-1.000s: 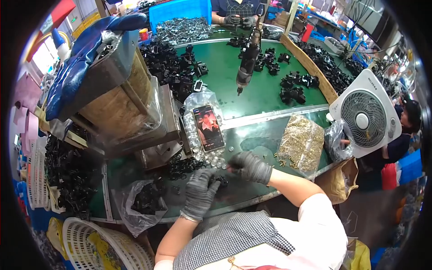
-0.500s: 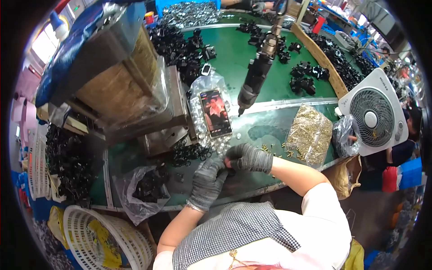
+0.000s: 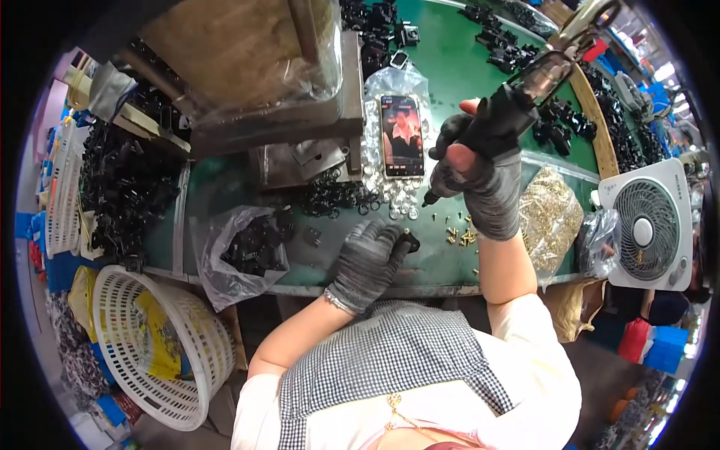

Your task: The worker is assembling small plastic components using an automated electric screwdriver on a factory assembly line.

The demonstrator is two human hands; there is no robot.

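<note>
Near the table's front edge (image 3: 420, 289), the left hand (image 3: 367, 259) pins a black part (image 3: 410, 241).

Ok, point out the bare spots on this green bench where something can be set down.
Bare green mat lies between the left hand and the bag of brass screws, dotted with loose screws. Another strip runs beyond the phone. Around the black rings and parts bag it is crowded.
</note>
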